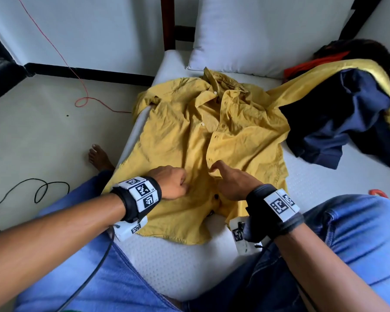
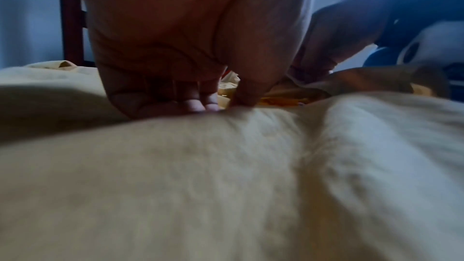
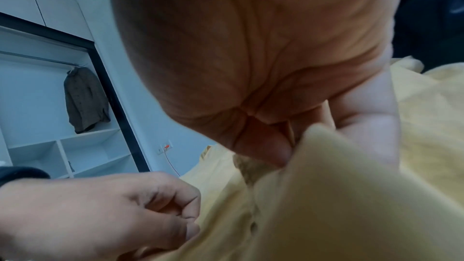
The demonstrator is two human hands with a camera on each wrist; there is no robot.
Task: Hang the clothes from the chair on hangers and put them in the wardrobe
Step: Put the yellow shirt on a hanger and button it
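Note:
A yellow button-up shirt (image 1: 178, 136) lies front-up and partly unbuttoned on a white mattress (image 1: 189, 266). My left hand (image 1: 173, 183) sits on its lower front, left of the button strip, with curled fingers and thumb pinching the cloth (image 2: 226, 186); the left hand (image 2: 200, 104) shows this close up. My right hand (image 1: 225, 176) pinches the edge of the button strip between thumb and forefinger, and the right hand (image 3: 288, 146) lifts a fold of the shirt (image 3: 351, 205). The two hands are a few centimetres apart. No hanger is in view.
A heap of clothes (image 1: 338, 113), navy, yellow, orange and black, lies at the right of the mattress. A white pillow (image 1: 257, 30) leans at the back. Red cable (image 1: 86, 102) and black cable (image 1: 41, 190) lie on the floor. The open wardrobe (image 3: 50, 156) holds one dark hanging shirt (image 3: 85, 98).

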